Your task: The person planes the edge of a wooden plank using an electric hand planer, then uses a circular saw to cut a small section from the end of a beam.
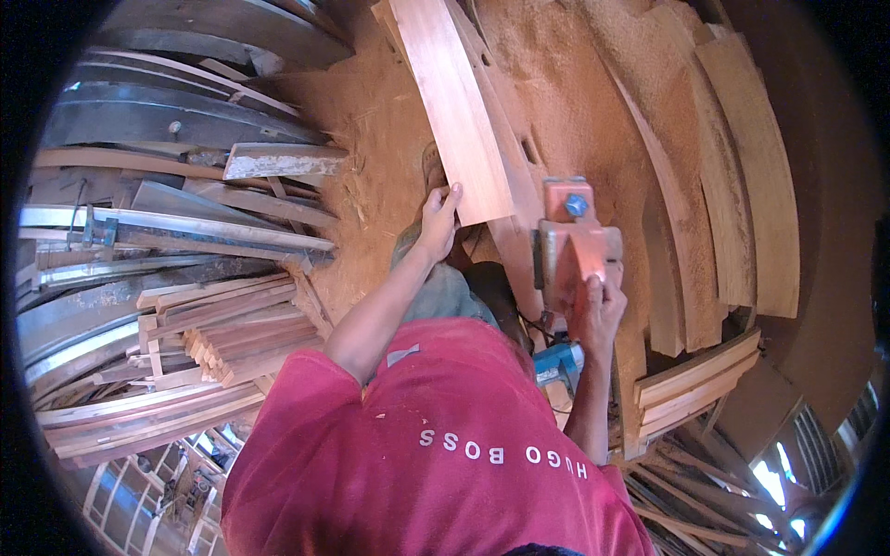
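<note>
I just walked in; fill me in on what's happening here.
Someone in a red cloth shirt has the left grip on the near end of a long, flat, pale wooden board. The right grip is on a boxy, orange-red metal tool with a blue knob, just right of the board. Loose orange-brown sawdust lies around.

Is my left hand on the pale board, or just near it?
Touching. The head view shows the left hand at the pale board's near end, its thumb against the left edge with no gap visible.
</note>
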Motion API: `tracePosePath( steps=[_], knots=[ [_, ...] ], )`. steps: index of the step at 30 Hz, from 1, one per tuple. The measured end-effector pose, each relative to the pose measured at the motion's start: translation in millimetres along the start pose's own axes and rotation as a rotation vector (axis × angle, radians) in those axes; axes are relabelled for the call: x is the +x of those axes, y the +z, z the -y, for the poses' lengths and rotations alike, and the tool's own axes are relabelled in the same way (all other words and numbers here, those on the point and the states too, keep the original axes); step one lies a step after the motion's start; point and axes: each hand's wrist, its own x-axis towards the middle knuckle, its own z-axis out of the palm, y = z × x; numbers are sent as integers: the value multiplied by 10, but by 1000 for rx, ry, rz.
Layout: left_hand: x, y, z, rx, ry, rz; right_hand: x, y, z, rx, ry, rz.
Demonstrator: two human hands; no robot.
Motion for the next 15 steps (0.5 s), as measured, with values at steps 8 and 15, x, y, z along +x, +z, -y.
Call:
tracePosePath(
  steps=[8,15],
  knots=[
    [246,-391,-15,195,-228,13,274,627,-157,35,16,327],
    [161,-565,-40,231,-271,90,135,776,-543,67,-135,305]
  ],
)
